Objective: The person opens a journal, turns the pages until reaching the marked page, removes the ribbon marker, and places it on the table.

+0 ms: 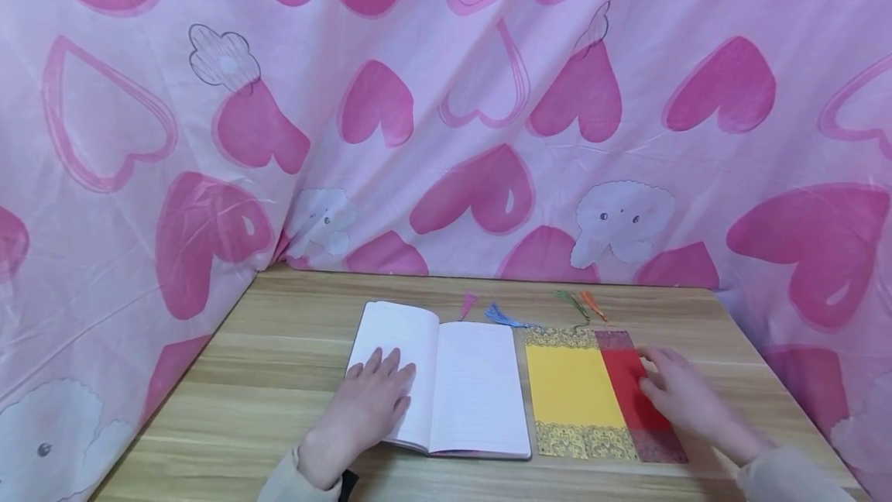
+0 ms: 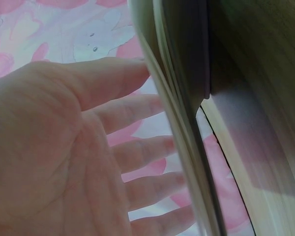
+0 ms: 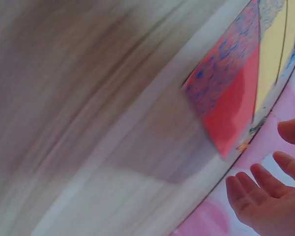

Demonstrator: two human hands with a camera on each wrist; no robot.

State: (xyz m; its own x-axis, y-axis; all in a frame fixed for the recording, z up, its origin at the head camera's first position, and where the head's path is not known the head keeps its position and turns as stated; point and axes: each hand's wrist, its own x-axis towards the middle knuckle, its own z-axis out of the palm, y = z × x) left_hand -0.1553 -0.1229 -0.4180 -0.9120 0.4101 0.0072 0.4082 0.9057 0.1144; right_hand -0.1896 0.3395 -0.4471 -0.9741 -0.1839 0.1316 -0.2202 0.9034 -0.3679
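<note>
An open notebook point(image 1: 481, 390) with blank-looking pages lies on the table. My left hand point(image 1: 365, 403) rests on its left page with the fingers spread and straight; in the left wrist view the fingertips touch the page edges point(image 2: 179, 132). To the notebook's right lie two yellow bookmarks point(image 1: 574, 386), side by side, with dark lace patterns at both ends. A red bookmark point(image 1: 627, 386) of the same pattern slants beside them. Close to its right edge is my right hand point(image 1: 686, 393), fingers loosely bent and holding nothing; whether a fingertip touches it I cannot tell.
Tassels lie behind these things: pink point(image 1: 469, 305), blue point(image 1: 505, 318), green point(image 1: 573, 304) and orange point(image 1: 591, 304). Everything is on a wood-grain table point(image 1: 279, 362). A pink heart-print cloth point(image 1: 481, 138) hangs around the table's back and sides.
</note>
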